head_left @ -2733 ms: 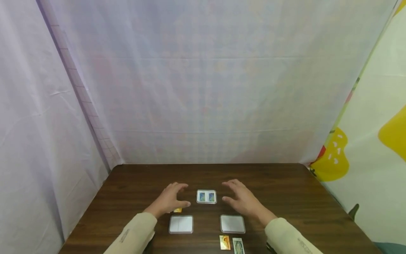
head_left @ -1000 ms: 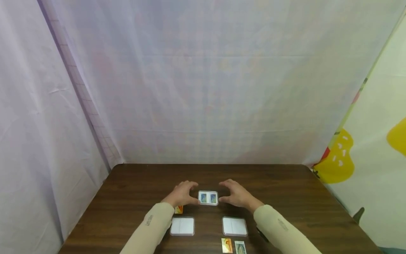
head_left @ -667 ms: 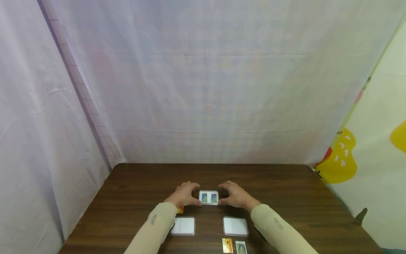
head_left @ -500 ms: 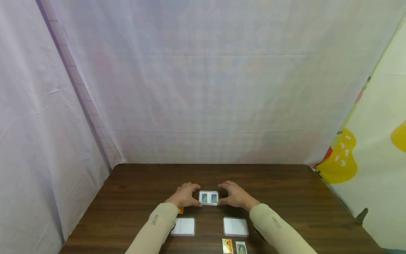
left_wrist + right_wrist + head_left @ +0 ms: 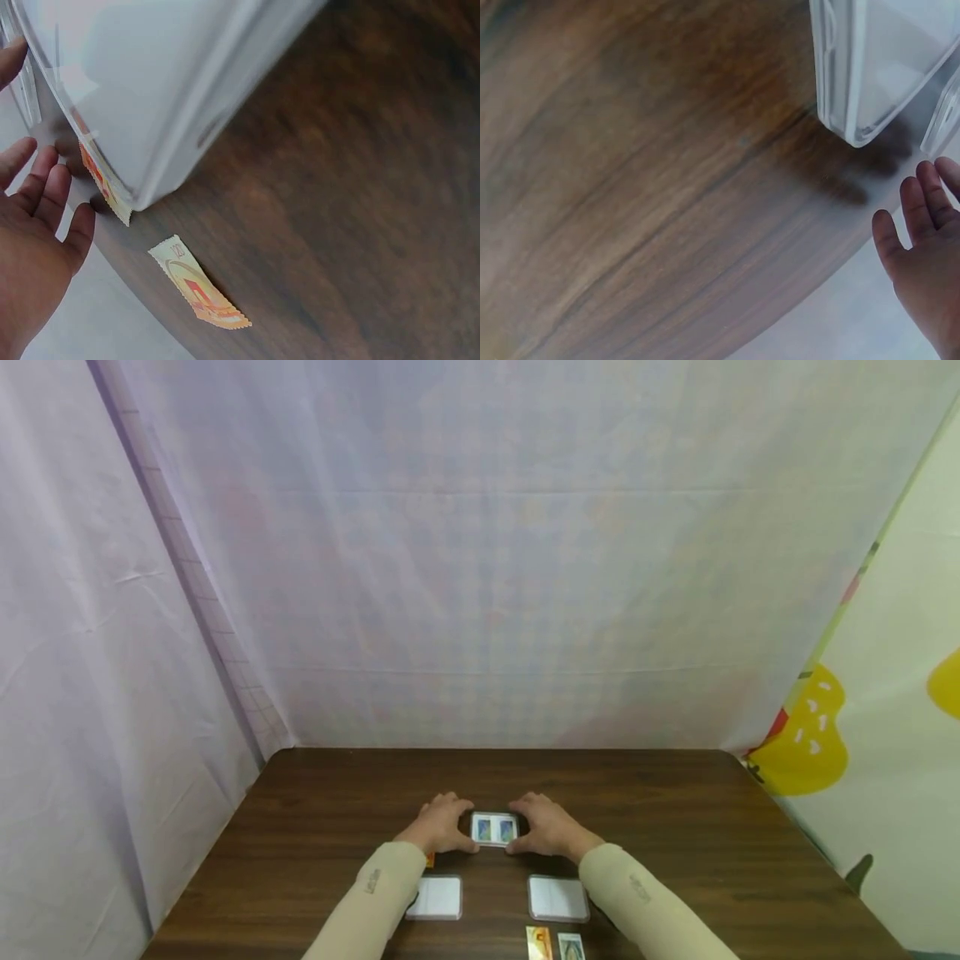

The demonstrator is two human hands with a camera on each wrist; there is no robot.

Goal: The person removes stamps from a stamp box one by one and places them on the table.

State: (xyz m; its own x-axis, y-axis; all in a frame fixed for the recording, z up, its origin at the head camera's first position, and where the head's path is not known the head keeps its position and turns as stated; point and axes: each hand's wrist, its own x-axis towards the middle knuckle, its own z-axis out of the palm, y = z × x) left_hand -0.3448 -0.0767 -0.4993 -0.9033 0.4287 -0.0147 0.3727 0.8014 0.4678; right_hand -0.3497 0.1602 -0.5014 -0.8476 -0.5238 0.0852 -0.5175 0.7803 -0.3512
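Observation:
A small clear case with two blue-green stamps on white lies flat in mid-table in the head view. My left hand is at its left end, thumb and fingers apart; my right hand mirrors it at the right end. Whether the fingertips touch the case is too small to tell. Both wrist views show loosely extended fingers. Closer to me lie two clear cases with white inside, one left and one right. Near the left case are orange-yellow stamps, partly hidden by my arm in the head view.
An orange stamp and a pale green stamp lie before the right case, cut by the head view's bottom edge. The brown wooden table ends at a pale curtain behind. Other curtains hang left and right.
Both hands have moved inward to the ends of the stamp case, the right one most recently. The case has stayed about where it was on the table.

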